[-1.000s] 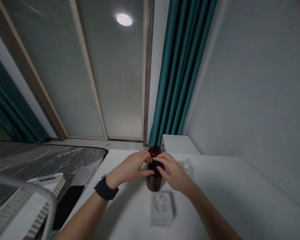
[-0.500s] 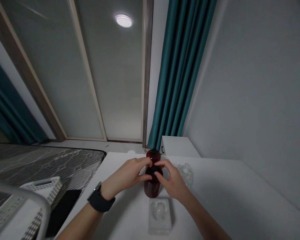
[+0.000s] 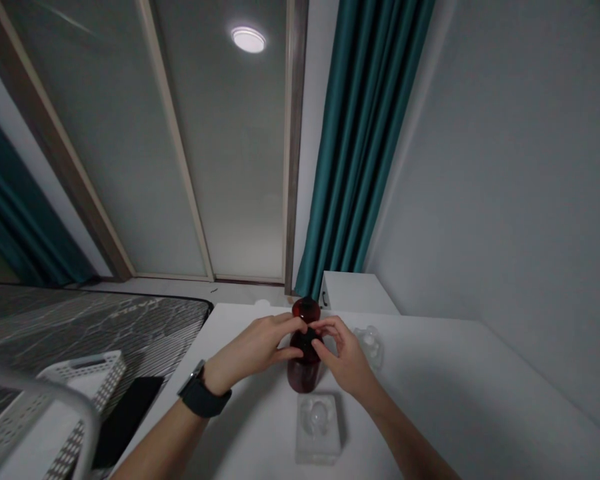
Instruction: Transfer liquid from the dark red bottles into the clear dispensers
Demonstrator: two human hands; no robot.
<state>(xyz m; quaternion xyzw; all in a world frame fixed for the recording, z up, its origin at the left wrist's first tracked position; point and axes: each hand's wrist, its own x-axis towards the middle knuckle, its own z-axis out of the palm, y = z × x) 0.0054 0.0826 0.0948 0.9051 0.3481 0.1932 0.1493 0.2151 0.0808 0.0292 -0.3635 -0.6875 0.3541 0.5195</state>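
A dark red bottle [image 3: 303, 375] stands between my hands on the white table [image 3: 430, 393], with a black cap [image 3: 307, 340] on top. Behind the cap shows a dark red rounded shape [image 3: 306, 309]; I cannot tell whether it is a second bottle. My left hand [image 3: 253, 347] grips the cap and neck from the left, and a black watch [image 3: 200, 395] sits on that wrist. My right hand [image 3: 343, 353] pinches the cap from the right. A clear moulded plastic tray [image 3: 317, 427] lies nearer me, and a clear plastic piece [image 3: 370, 347] lies just beyond my right hand.
A white perforated basket [image 3: 85, 380] and a black flat object [image 3: 127, 420] lie left of the table, beside a grey patterned mattress [image 3: 80, 327]. A pale metal rail [image 3: 35, 393] crosses the lower left. A white cabinet [image 3: 357, 293] and teal curtain [image 3: 365, 133] stand beyond.
The view has levelled and shifted slightly. My right fingers have closed in on the black cap, and my left hand has stayed on it. The bottle has not visibly moved since the last half second.
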